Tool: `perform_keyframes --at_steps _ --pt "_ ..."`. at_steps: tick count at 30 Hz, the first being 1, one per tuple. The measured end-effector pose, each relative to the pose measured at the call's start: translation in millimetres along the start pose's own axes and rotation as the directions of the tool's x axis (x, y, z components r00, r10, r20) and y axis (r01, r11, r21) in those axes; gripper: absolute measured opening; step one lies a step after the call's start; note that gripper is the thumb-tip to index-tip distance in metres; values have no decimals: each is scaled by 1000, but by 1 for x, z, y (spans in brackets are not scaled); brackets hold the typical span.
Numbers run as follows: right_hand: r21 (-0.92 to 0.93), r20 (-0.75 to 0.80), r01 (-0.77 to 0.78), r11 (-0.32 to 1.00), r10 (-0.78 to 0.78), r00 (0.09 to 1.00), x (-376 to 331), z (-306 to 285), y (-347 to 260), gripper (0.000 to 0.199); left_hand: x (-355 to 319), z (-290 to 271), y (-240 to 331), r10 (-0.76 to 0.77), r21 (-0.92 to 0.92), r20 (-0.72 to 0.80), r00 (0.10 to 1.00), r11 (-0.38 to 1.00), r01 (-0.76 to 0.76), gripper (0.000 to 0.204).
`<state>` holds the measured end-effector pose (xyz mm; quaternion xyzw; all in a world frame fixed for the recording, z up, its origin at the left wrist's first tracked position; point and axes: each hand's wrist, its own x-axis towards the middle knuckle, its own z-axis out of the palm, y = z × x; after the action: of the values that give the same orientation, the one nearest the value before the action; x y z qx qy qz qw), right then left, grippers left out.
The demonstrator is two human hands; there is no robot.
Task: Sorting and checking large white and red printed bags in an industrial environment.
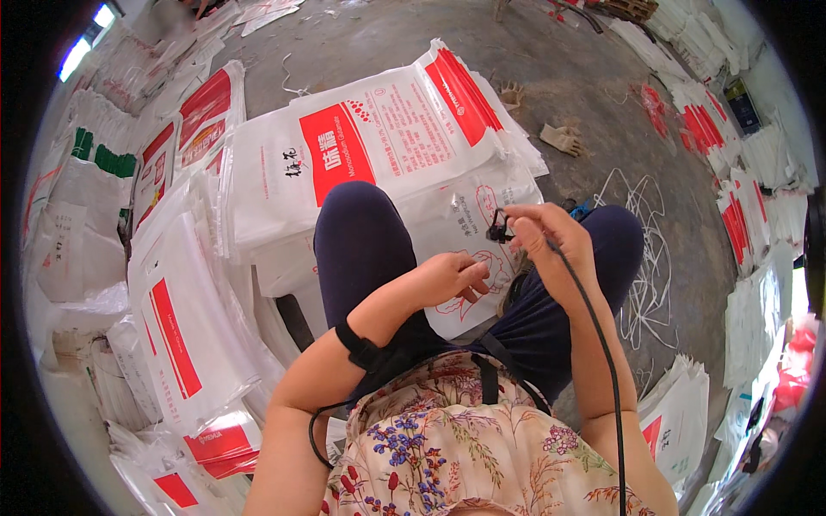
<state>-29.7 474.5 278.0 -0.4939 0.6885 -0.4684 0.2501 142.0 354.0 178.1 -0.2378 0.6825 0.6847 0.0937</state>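
Observation:
Between the thumb and fingers of my right hand (559,248) is a small black device (498,230), held over my lap. A black cable (607,344) runs from that hand down along the forearm. My left hand (452,279) hovers beside it, lower and to the left, its fingers loosely curled and apart with nothing in them. A black strap (361,348) with a cord circles my left forearm. In front of my knees lies a large pile of white and red woven plastic bags (275,206); its near end reaches between my legs under both hands.
More stacked bags (163,370) crowd the left side, and others (675,417) lie at the right. Two work gloves (563,138) rest on the grey floor beyond the pile. Loose white string (645,267) is tangled on the floor by my right knee.

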Motion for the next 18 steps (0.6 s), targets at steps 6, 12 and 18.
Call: perform_keyframes --at_steps 6,12,18 --pt "374 -54 -14 927 37 998 8 -13 -10 40 25 -1 21 -195 -493 -109 975 862 117 74" --pt "326 -28 52 944 -46 999 7 -12 -14 37 49 -67 42 -1 -694 -407 913 650 -309 59" --pt "407 24 60 911 -76 997 3 -2 -14 37 39 -130 93 186 -682 -559 808 451 -576 21"
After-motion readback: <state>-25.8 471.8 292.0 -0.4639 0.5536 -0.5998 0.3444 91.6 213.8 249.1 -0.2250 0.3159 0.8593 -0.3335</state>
